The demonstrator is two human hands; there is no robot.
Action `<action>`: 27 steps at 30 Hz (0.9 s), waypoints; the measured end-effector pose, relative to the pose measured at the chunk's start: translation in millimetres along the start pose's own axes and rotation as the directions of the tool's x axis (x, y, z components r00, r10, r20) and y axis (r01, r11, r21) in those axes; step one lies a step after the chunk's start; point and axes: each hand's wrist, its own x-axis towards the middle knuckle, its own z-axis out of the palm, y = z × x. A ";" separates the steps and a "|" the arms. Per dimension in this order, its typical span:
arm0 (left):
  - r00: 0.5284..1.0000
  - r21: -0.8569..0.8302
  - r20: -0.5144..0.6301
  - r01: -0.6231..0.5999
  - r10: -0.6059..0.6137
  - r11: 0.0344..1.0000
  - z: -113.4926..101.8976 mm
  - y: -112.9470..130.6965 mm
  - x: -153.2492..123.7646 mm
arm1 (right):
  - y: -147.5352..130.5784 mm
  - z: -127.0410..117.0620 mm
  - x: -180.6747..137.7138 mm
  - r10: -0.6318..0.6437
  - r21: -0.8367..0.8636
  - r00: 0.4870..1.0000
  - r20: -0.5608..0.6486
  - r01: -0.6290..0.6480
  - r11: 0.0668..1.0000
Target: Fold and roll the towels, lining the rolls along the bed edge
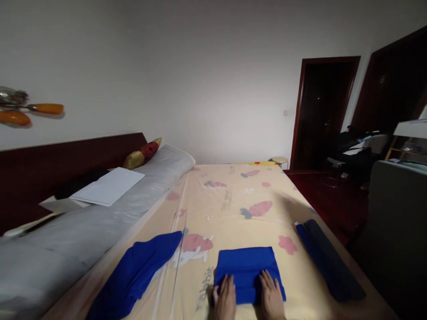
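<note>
A blue cloth (245,260), folded into a rough rectangle, lies flat on the patterned bed sheet (230,222) right in front of me. On its near left part rests my left hand (225,298), fingers stretched out over the fabric. My right hand (271,293) lies the same way on the near right part, fingers slightly spread. Both palms face down and neither hand grips the cloth. Left of them, another blue cloth (140,266) is spread loosely with creases. To the right, a long, narrow dark and blue folded cloth (328,258) lies along the bed's edge.
A grey bolster-like roll (133,222) runs along the left, with a white flat board or folder (110,186) on it. Behind it stands a dark headboard (66,155). A dark grey chair back (396,213) rises at the right, beyond the bed edge.
</note>
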 end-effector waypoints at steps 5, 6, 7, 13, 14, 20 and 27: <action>0.968 -0.142 0.181 -0.152 0.177 0.978 -5.3 30.6 17.3 | -18.6 0.5 19.5 -0.095 0.085 0.993 0.067 0.090 0.992; 0.974 -0.108 0.188 -0.110 0.129 0.988 -10.2 24.9 19.8 | -10.2 -2.8 22.2 -0.045 0.070 0.998 0.048 0.041 0.997; 0.981 -0.058 0.179 -0.059 0.068 0.997 -15.5 16.0 21.5 | 1.2 -6.5 23.8 0.014 0.050 1.000 0.025 -0.015 0.999; 0.993 0.111 -0.026 0.120 -0.118 0.987 -35.7 -33.3 13.5 | 61.3 -18.5 6.0 0.123 -0.030 0.971 -0.205 -0.132 0.991; 0.993 0.092 -0.060 0.111 -0.106 0.990 -35.0 -33.0 9.0 | 62.9 -17.5 0.0 0.091 -0.028 0.965 -0.247 -0.101 0.994; 0.996 0.013 -0.086 0.032 -0.031 0.999 -5.1 -4.8 -35.1 | 54.2 7.7 -37.6 -0.006 0.004 0.992 -0.127 0.007 1.000; 0.997 0.008 -0.044 0.071 -0.071 0.997 -1.9 5.0 -50.6 | 40.7 5.0 -55.1 0.046 -0.007 0.991 -0.127 -0.047 0.999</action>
